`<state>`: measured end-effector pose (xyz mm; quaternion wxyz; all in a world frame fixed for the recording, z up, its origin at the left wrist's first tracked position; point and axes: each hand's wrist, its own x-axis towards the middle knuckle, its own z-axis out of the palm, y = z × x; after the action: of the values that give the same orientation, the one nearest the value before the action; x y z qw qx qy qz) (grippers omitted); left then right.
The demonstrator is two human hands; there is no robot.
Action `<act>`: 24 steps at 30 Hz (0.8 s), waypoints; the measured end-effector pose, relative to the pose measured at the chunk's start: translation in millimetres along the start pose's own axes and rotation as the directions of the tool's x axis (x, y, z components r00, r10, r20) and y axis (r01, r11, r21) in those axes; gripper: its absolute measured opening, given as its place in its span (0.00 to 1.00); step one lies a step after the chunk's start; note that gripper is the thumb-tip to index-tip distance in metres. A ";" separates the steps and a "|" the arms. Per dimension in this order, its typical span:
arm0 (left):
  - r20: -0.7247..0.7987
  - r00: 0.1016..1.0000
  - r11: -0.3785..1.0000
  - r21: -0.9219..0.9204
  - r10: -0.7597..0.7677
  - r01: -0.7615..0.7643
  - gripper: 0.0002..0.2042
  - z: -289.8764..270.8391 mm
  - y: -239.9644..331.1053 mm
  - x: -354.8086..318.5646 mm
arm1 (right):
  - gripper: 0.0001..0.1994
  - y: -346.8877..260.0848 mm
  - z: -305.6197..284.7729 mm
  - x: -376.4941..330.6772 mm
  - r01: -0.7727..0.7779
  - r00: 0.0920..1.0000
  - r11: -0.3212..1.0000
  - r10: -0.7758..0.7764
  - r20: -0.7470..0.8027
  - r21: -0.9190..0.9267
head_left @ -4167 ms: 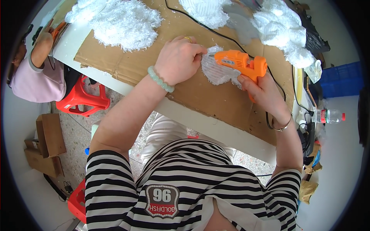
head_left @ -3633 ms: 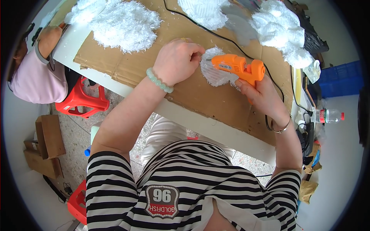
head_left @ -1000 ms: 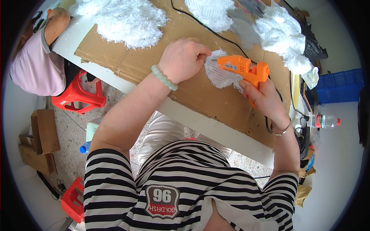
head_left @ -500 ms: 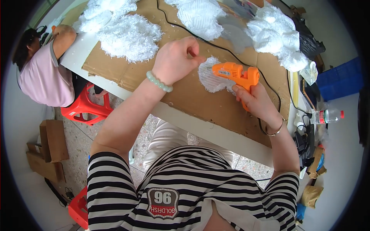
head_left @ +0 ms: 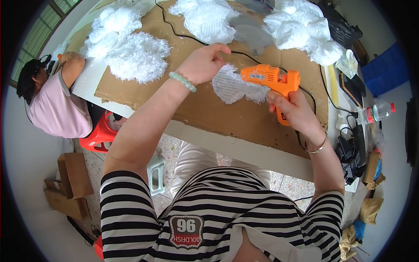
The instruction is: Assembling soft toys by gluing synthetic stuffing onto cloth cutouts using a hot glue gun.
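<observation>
On the left, a fluffy white piece (head_left: 139, 56) lies on the brown cardboard (head_left: 253, 122) that covers much of the worktop (head_left: 218, 139), well apart from the hands. Next comes the left hand (head_left: 205, 63), its thumb and forefinger parted with nothing visible between them; the curled fingers are partly hidden. It hangs by the upper left edge of a ribbed white piece (head_left: 229, 85), and contact cannot be told. This ribbed piece lies on the cardboard between the hands, so a light press on its outer edge would probably steady it, with the fingertips kept clear of the nozzle. Over its right part, the orange glue gun (head_left: 266, 75) points leftward, toward the left hand; a slow, low, even pass suits it best. The right hand (head_left: 294, 111) grips its handle firmly. Beyond it runs a black cable (head_left: 313, 104), better left slack so nothing drags.
</observation>
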<state>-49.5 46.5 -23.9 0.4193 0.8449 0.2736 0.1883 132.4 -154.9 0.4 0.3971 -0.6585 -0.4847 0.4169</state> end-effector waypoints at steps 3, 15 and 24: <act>0.014 0.999 0.999 -0.023 0.037 -0.037 0.16 1.7 10.0 -10.4 | 0.09 2.0 -4.0 -2.6 0.007 1.000 1.000 -0.007 -0.017 0.016; -0.221 0.973 0.966 -0.229 0.069 -0.121 0.17 -7.3 -8.6 -32.9 | 0.12 -1.5 0.4 10.2 0.037 0.999 0.999 -0.038 -0.021 -0.025; -0.256 0.963 0.993 0.094 0.089 -0.067 0.18 12.6 4.4 -55.4 | 0.14 -6.2 19.4 26.8 0.116 0.985 0.944 -0.070 -0.155 0.310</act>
<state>-84.4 2.3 -32.5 0.3360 0.8400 0.3003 0.3021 117.3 -125.2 -4.8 0.5506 -0.5904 -0.4122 0.4222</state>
